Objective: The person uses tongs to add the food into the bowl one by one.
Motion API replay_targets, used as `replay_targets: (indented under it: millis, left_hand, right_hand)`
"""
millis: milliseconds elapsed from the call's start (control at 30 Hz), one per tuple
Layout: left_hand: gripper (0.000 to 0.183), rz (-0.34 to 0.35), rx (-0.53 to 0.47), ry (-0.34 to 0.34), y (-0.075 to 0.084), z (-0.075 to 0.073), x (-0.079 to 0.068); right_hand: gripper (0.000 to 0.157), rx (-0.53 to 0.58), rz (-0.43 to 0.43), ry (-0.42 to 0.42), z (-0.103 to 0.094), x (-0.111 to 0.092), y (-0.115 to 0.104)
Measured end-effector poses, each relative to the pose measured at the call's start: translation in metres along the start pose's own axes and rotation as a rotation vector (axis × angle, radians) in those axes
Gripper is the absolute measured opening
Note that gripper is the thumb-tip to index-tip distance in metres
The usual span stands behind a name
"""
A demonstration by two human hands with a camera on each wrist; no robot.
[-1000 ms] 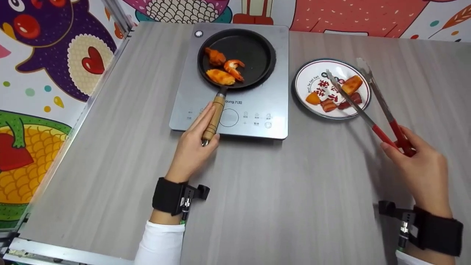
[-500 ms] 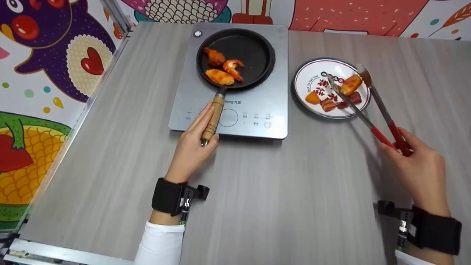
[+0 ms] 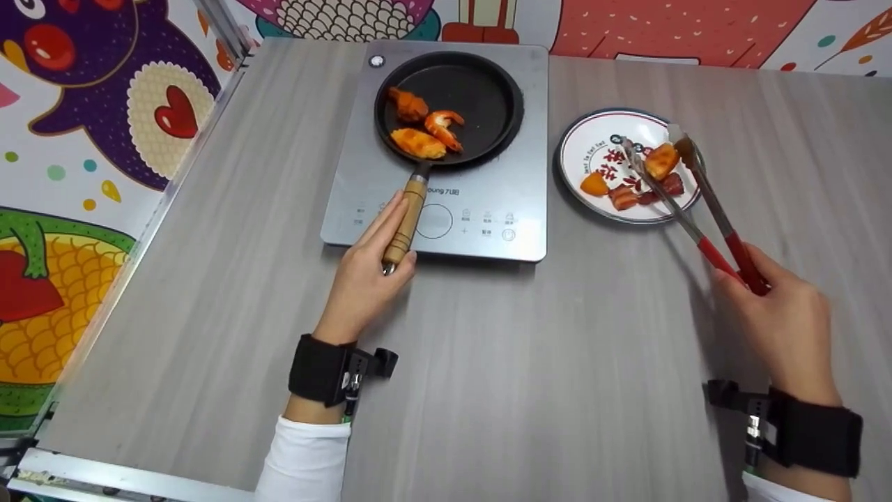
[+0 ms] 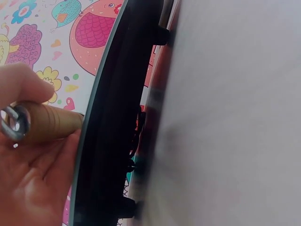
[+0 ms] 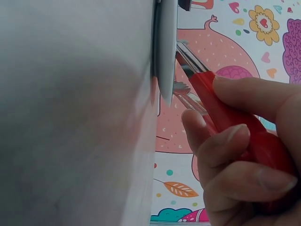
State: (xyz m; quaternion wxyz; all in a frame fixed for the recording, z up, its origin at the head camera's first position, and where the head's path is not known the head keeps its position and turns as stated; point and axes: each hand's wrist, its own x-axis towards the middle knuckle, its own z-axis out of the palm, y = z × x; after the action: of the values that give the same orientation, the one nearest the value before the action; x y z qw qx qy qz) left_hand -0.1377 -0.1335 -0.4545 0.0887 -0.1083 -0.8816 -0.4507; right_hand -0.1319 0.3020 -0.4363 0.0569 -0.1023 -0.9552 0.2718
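Observation:
My left hand (image 3: 366,265) holds the wooden handle (image 3: 406,222) of a black frying pan (image 3: 488,104), thumb on one side and fingers along the other. In the pan lie a shrimp (image 3: 442,130), a yellow-orange oblong piece (image 3: 418,143) and a drumstick-like piece (image 3: 408,106). My right hand (image 3: 784,307) grips metal tongs by their red handles (image 5: 225,110). Their spread tips stand over a white plate (image 3: 582,150), on either side of a browned yellow piece (image 3: 662,162). Also on the plate are an orange chunk (image 3: 594,184) and reddish bacon-like pieces (image 3: 624,197).
The pan sits on a silver induction cooktop (image 3: 481,202) left of the plate. Grey wood-grain table (image 3: 529,369) extends around both. Cartoon-printed walls (image 3: 669,28) border the back and left, and a metal rail (image 3: 150,192) runs along the left edge.
My right hand has moved slightly left, and the tong tips have drawn closer together around the browned yellow piece. My left hand and the pan have stayed put.

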Motion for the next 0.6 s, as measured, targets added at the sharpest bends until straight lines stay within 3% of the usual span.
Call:
replay_targets:
  millis: [333,600]
  left_hand:
    - [0.064,-0.004,0.012,0.004,0.0009,-0.0008,0.0009]
    - [0.064,-0.021,0.008,0.000,0.0026,-0.0004,0.0012]
  right_hand:
    - [0.050,0.030,-0.059,0.037,0.0043,-0.0019,-0.0039]
    - [0.049,0.042,-0.060,0.044,0.0061,-0.0028,-0.0039]
